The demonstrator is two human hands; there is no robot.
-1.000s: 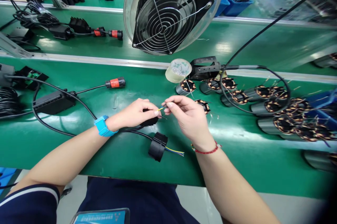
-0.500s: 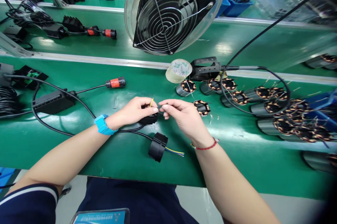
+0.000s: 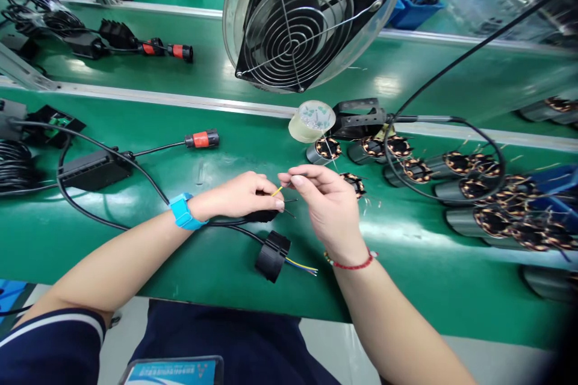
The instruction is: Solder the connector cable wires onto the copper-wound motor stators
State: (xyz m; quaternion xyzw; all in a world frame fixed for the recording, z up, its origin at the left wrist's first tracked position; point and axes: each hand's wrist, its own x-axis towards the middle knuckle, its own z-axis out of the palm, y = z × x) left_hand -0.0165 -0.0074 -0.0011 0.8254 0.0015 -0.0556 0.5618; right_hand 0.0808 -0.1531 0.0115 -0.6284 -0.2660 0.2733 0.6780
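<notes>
My left hand (image 3: 244, 194) is closed around a black plastic housing (image 3: 262, 216), which it mostly covers. From the housing a yellow wire (image 3: 277, 191) sticks up to the right, and two dark wire ends point right below it. My right hand (image 3: 329, 201) pinches thumb and fingers together at the tip of the yellow wire. Nearer to me, a black ribbed round cap (image 3: 272, 256) lies on the green table (image 3: 203, 276), its cable running left and thin coloured wires (image 3: 301, 266) coming out on the right.
Several motor stators (image 3: 492, 219) stand at the right. A fan (image 3: 307, 29) hangs over the bench, behind a solder wire spool (image 3: 311, 122). At the left lie a black box (image 3: 96, 169), a connector with a red band (image 3: 201, 138) and looped cable (image 3: 149, 177).
My right hand has turned more upright and moved slightly right, now at the yellow wire. That wire leans right instead of standing up, and dark wire ends have come into sight.
</notes>
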